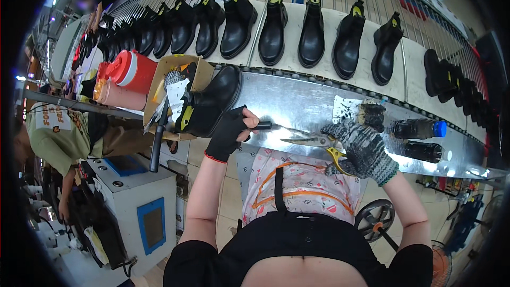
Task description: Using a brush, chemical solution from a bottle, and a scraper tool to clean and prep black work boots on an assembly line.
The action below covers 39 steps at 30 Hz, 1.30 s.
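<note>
Curling closed, the left hand in a black fingerless glove [229, 132] held a slim metal tool with a black handle [262, 126]; the right hand in a grey knitted glove [363, 150], partly closed, gripped metal scissors with yellow handles [308, 141]. Neither tool touched the black leather ankle boot with yellow lining [220, 93] tilted at left, so work on it seemed left to do. Whether the far row of black boots [238, 26] was finished could not be told. Lettering marked a worker's khaki shirt [64, 135] at left; smaller print was unreadable.
</note>
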Each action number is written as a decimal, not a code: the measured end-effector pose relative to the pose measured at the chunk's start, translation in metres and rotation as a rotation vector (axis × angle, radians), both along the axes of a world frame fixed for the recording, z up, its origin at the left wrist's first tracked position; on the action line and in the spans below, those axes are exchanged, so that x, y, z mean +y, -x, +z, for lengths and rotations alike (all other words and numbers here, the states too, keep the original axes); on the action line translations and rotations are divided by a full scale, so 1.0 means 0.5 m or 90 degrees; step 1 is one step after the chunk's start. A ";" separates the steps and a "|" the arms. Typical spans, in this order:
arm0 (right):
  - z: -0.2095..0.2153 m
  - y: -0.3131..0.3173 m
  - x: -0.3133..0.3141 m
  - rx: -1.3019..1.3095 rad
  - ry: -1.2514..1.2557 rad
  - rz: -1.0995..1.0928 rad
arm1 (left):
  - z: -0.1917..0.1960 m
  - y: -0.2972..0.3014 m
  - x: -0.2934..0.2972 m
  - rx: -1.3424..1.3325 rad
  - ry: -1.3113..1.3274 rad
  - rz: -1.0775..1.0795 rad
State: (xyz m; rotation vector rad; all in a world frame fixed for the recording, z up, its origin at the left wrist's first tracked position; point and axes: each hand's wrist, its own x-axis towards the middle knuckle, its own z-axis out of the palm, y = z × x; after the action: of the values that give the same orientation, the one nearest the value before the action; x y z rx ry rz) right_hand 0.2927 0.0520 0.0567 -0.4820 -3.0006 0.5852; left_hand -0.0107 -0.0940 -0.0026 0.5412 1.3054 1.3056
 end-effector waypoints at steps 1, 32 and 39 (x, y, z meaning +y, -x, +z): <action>0.006 -0.001 0.004 0.003 -0.003 -0.005 | 0.011 -0.001 0.004 -0.018 -0.001 -0.016; 0.097 0.046 0.021 -0.022 -0.195 0.040 | 0.033 -0.022 0.000 -0.137 0.018 0.017; 0.075 0.027 0.031 -0.086 -0.052 0.047 | 0.088 -0.029 0.015 -0.048 0.032 -0.004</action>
State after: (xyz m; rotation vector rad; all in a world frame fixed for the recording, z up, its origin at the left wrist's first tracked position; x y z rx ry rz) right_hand 0.2793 0.0677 0.0942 -0.4231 -3.1670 0.4488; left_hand 0.0037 -0.0865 0.0415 0.4566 1.2696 1.2727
